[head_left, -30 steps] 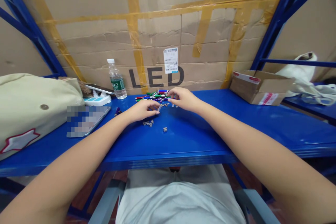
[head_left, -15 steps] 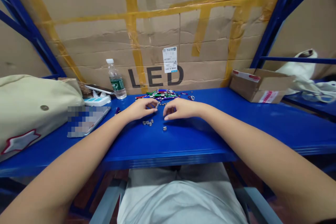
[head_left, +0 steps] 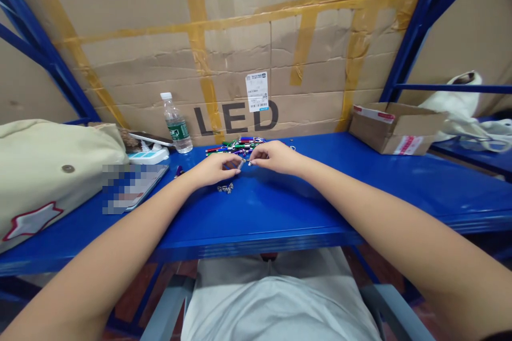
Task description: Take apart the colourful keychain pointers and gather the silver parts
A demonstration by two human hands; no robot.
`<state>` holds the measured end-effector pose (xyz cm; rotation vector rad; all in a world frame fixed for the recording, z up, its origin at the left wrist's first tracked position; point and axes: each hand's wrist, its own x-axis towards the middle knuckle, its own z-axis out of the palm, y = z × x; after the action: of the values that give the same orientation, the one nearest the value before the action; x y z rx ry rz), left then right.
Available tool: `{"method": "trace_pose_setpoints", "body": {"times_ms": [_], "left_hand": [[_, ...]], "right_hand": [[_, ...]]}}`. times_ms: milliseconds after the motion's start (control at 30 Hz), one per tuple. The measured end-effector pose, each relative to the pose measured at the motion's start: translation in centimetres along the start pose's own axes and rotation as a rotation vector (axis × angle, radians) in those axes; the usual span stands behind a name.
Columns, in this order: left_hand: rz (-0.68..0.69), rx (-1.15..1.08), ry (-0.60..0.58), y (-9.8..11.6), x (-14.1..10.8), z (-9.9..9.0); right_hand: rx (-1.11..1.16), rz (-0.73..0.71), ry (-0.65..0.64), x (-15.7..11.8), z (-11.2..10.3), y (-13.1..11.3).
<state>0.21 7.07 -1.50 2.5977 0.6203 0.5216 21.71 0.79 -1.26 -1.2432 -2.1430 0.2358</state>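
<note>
My left hand (head_left: 216, 168) is closed in a pinch on a small silver piece (head_left: 242, 164), too small to name more exactly. Just to its right, my right hand (head_left: 276, 156) pinches a tiny shiny metal piece (head_left: 249, 162), and the fingertips of both hands nearly meet. Below my left hand, several small silver metal pieces (head_left: 226, 188) lie in a loose cluster on the blue table (head_left: 272, 208). Behind both hands is a pile of thin red, green, blue and purple metallic items (head_left: 236, 145), partly hidden by my fingers.
A water bottle (head_left: 177, 125) stands at the back left, near a white power strip (head_left: 149, 155). A phone-like flat device (head_left: 148, 186) and a cream bag (head_left: 60, 170) are at the left. An open cardboard box (head_left: 394, 128) sits at the back right, before a taped cardboard wall (head_left: 240, 53).
The single silver piece that lay in front of my right hand is gone from the table. My right hand has moved up, and its fingers have closed on a small metal piece beside my left fingertips.
</note>
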Motion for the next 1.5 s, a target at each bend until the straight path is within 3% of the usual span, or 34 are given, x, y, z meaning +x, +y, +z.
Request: {"method": "trace_pose_setpoints", "body": {"times_ms": [100,200,500,633,767,867,1000,1100,1167,1367,1500], "left_hand": [[0.037,0.044,0.023,0.3,-0.1,0.0],[0.063,0.084,0.042,0.4,-0.1,0.1],[0.054,0.052,0.018,0.6,-0.1,0.4],[0.131,0.185,0.076,0.5,0.0,0.6],[0.228,0.25,0.155,0.2,0.1,1.0],[0.31,0.361,0.236,0.1,0.1,1.4],[0.406,0.57,0.372,0.3,0.1,1.3],[0.41,0.595,0.394,0.4,0.2,0.9],[0.378,0.475,0.345,0.5,0.3,0.6],[0.13,0.1,0.166,0.8,0.4,0.0],[0.131,0.085,0.169,0.8,0.1,0.2]], "right_hand": [[0.09,0.011,0.104,0.2,0.4,0.1],[0.118,0.007,0.115,0.3,0.7,-0.2],[-0.089,-0.026,0.042,0.2,0.3,0.2],[-0.22,-0.069,-0.039,0.0,0.0,-0.4],[-0.211,-0.036,-0.047,-0.2,0.3,-1.2],[-0.004,0.085,-0.055,-0.3,0.7,-1.2],[0.524,0.266,-0.124,-0.2,1.2,-0.7],[0.724,0.301,-0.169,-0.2,1.1,-0.5],[0.601,0.253,-0.17,-0.1,0.9,-0.4],[-0.3,-0.109,-0.06,-0.1,-0.4,-0.8],[-0.498,-0.132,-0.099,-0.4,-0.5,-1.0]]}}
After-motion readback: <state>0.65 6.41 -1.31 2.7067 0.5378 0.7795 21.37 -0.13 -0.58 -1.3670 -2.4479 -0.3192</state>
